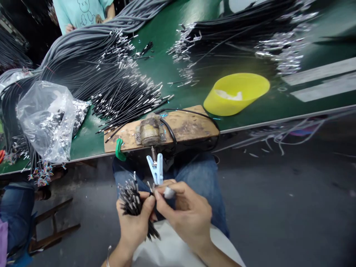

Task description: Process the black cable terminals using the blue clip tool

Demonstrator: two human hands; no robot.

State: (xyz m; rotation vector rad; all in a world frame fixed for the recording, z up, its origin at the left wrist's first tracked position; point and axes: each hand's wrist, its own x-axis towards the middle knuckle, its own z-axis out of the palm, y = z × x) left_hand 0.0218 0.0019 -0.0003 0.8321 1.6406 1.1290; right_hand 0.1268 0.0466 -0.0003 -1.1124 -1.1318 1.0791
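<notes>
A bundle of black cables [132,202] with silvery stripped ends is wrapped in my left hand [135,226], whose thumb presses toward the fingertips. My right hand [185,211] pinches at a cable end beside the left thumb, and a small whitish wad [169,192] sits among its fingers. Both hands nearly touch, above my lap. Just beyond them, a light blue clothespin [156,168] hangs at the metal tip of a tool fixed on a wooden board [189,124]. What exactly the right fingertips hold is too small to tell.
On the green table [155,79] lie grey cables [83,48], a plastic bag [46,118], a yellow container [236,94] and black cables [236,27]. A green clamp [120,150] grips the board's edge. A person in a light shirt [80,13] is across the table; a wooden stool [54,231] stands left.
</notes>
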